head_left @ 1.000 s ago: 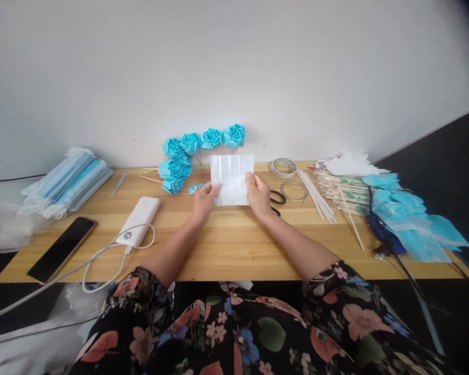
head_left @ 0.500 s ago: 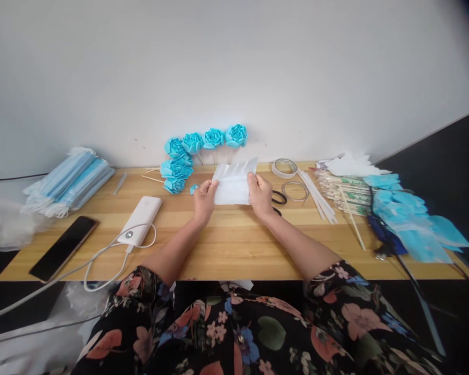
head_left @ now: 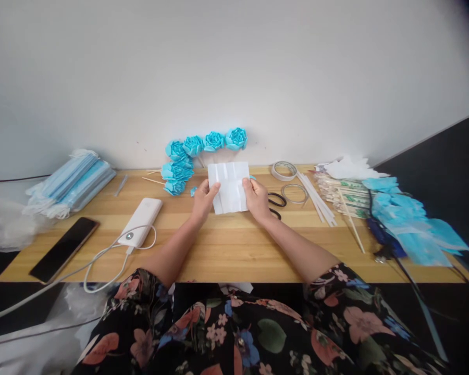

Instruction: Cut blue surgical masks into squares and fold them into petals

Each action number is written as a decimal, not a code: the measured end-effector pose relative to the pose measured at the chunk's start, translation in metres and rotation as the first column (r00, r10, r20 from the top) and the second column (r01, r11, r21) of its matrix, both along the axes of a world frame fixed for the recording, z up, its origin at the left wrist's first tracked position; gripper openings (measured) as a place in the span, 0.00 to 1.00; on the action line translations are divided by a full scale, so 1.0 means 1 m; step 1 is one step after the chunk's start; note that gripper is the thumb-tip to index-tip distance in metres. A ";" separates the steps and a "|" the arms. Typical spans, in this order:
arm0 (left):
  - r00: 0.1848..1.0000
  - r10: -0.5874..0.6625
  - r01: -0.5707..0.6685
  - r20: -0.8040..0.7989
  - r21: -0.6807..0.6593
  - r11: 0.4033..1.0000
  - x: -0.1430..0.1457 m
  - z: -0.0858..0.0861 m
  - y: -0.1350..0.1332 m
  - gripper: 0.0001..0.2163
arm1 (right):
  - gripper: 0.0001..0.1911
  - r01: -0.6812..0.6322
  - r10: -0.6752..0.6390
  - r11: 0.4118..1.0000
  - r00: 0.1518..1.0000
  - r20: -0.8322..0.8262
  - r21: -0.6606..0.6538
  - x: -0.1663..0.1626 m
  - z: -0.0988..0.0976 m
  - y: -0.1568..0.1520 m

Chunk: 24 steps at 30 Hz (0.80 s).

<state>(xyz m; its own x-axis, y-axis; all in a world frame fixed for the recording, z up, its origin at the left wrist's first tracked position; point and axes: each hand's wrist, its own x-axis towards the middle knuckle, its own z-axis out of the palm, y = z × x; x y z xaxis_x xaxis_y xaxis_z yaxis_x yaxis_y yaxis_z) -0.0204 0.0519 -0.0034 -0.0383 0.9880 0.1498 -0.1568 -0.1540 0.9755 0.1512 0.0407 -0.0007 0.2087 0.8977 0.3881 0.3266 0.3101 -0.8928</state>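
A white pleated sheet of mask material (head_left: 229, 187) stands upright above the wooden table (head_left: 226, 245), held between both hands. My left hand (head_left: 204, 200) pinches its left edge with thumb on the front. On the sheet's right edge my right hand (head_left: 256, 198) is closed, and a sliver of blue shows at the fingertips. Behind the sheet, several blue roses made from masks (head_left: 203, 148) lean on sticks against the white wall.
A stack of blue face masks (head_left: 68, 183) lies at the far left, with a black phone (head_left: 62, 249) and a white power bank (head_left: 140, 221) with its cable nearer me. Tape rolls (head_left: 284, 170), black scissors (head_left: 275, 200), wrapped chopsticks (head_left: 342, 192) and blue mask scraps (head_left: 410, 224) lie to the right.
The sheet was upright, was tipped back and flatter half a second ago, and now stands upright again, slightly lower and closer to me. Both hands have kept hold of it.
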 end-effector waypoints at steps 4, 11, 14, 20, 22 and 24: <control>0.994 0.035 -0.026 0.100 -0.092 0.995 -0.001 -0.005 0.004 0.23 | 0.27 -0.079 0.080 0.996 0.997 0.011 -0.032 -0.004 -0.002 -0.003; 0.994 0.099 -0.091 0.044 -0.147 0.985 -0.002 -0.013 0.004 0.22 | 0.28 -0.147 0.147 0.989 0.989 -0.009 -0.013 0.003 -0.001 0.002; 0.998 0.055 -0.051 0.025 -0.139 0.989 0.002 -0.014 0.001 0.22 | 0.27 -0.133 0.133 0.991 0.991 -0.006 0.000 0.007 -0.001 0.005; 1.000 0.017 -0.017 0.003 -0.083 0.996 0.005 -0.012 -0.004 0.20 | 0.26 -0.056 0.056 0.998 0.998 0.024 -0.014 0.006 0.001 0.004; 0.999 0.039 -0.039 -0.002 -0.065 0.997 0.003 -0.010 -0.004 0.20 | 0.26 -0.053 0.054 0.998 0.998 0.042 -0.015 0.005 0.002 0.003; 0.996 0.087 -0.088 -0.032 -0.047 0.995 0.002 -0.008 -0.004 0.20 | 0.26 -0.050 0.050 0.999 0.998 0.048 -0.013 0.004 0.002 0.002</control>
